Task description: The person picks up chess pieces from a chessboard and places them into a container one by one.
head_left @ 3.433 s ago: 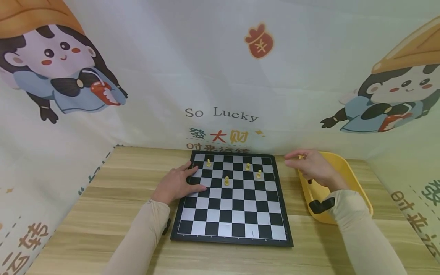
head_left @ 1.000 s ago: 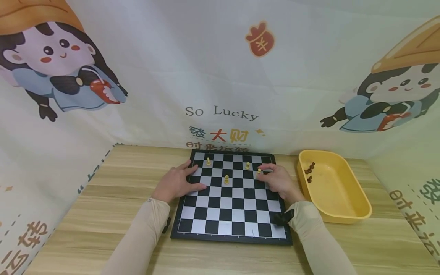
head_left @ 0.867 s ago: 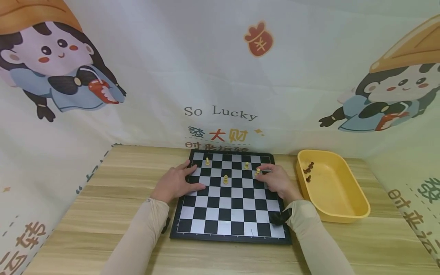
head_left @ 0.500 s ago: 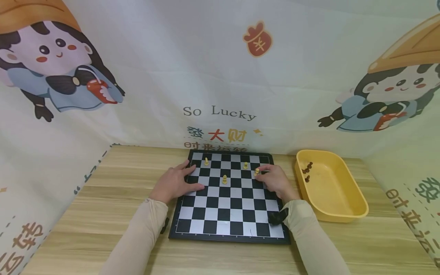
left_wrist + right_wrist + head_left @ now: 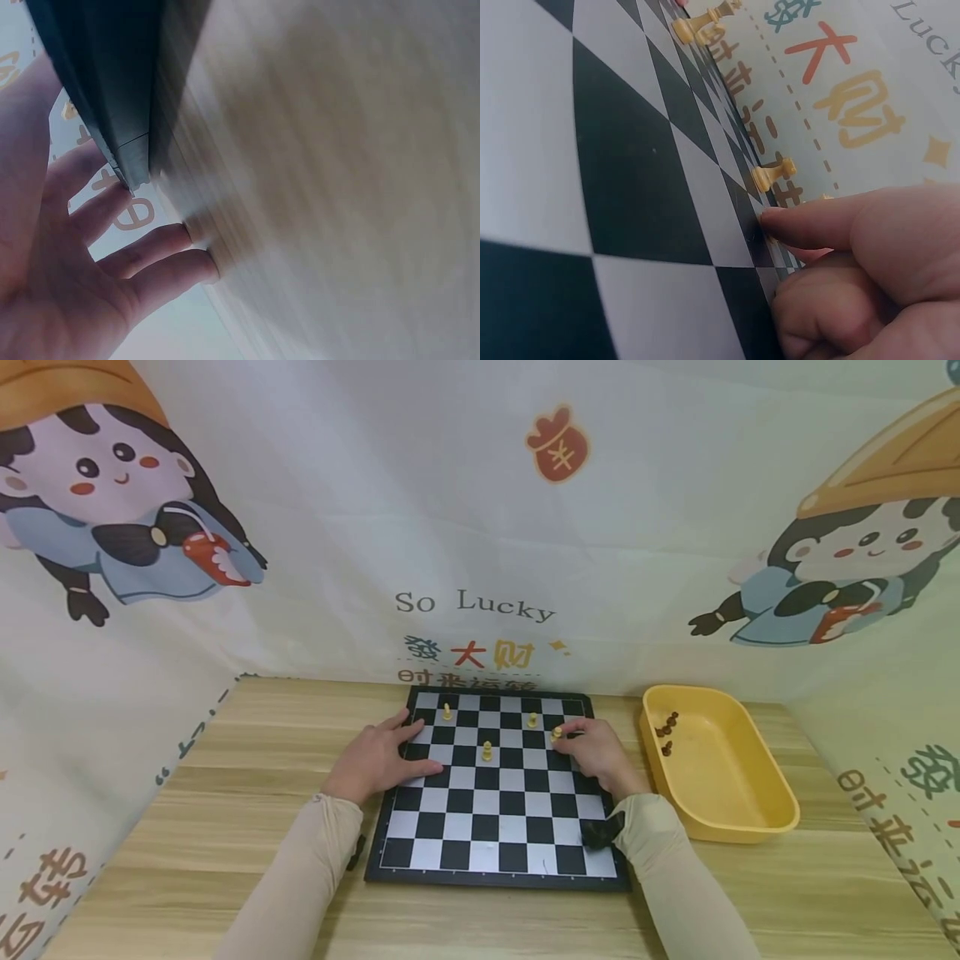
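A black-and-white chessboard [image 5: 498, 832] lies on the wooden table. My left hand [image 5: 371, 764] rests with spread fingers over its left edge, gripping nothing. In the left wrist view, the board's dark side [image 5: 112, 82] passes beside that hand, and some fingertips meet the tabletop. At the board's right side my right hand [image 5: 600, 754] pinches a yellow chess piece [image 5: 557, 735] between thumb and index finger. Other yellow chess pieces stand around: one at far left [image 5: 447, 712], a taller one [image 5: 487, 751] and a rook-like one [image 5: 532, 720]. The right wrist view mostly hides the pinched piece behind the finger.
To the right of the board stands a yellow tray [image 5: 753, 833] with several dark brown chess pieces [image 5: 666, 727] by its left wall. A printed cloth [image 5: 337, 527] hangs behind and at both sides of the table.
My right hand has gone from over the yellow tray leftward to the board and taken hold of the yellow chess piece there. Over the last second both hands have stayed nearly still.
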`<state>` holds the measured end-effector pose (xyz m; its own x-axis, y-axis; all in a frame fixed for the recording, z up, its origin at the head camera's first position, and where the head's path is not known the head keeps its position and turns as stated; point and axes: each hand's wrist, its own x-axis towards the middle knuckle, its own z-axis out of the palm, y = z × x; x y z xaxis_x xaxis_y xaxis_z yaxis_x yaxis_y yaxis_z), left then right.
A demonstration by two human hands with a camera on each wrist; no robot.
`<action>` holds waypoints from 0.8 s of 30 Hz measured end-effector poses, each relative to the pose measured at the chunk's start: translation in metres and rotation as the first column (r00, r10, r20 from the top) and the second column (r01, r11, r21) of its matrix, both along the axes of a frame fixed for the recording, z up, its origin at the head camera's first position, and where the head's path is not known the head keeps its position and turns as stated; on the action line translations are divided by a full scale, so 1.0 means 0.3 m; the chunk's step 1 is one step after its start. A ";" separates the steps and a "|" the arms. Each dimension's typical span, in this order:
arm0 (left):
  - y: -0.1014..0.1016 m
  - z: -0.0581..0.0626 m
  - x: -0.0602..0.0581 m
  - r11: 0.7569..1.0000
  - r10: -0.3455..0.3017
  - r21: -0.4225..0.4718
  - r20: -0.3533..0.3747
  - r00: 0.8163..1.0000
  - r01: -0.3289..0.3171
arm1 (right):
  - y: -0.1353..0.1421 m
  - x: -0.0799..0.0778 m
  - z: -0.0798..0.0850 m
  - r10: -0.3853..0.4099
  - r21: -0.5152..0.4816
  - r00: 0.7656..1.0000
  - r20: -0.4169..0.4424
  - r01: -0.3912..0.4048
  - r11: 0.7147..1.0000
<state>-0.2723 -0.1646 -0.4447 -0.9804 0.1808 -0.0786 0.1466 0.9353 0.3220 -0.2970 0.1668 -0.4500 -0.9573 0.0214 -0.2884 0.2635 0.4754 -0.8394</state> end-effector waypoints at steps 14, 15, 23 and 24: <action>-0.006 0.000 0.004 1.000 0.006 -0.003 -0.015 1.000 -0.006 | -0.002 0.004 -0.003 0.000 -0.012 1.000 -0.022 0.000 1.000; -0.006 0.000 0.003 1.000 0.006 -0.004 -0.016 1.000 -0.006 | -0.001 0.004 -0.004 0.001 -0.017 1.000 -0.022 -0.001 1.000; -0.003 -0.004 0.003 1.000 0.004 0.002 -0.013 1.000 -0.004 | 0.004 0.006 -0.002 0.000 -0.026 1.000 -0.007 -0.001 1.000; -0.002 -0.004 0.004 1.000 0.006 0.002 -0.011 1.000 -0.006 | 0.004 0.006 -0.001 0.000 -0.024 1.000 -0.011 -0.001 1.000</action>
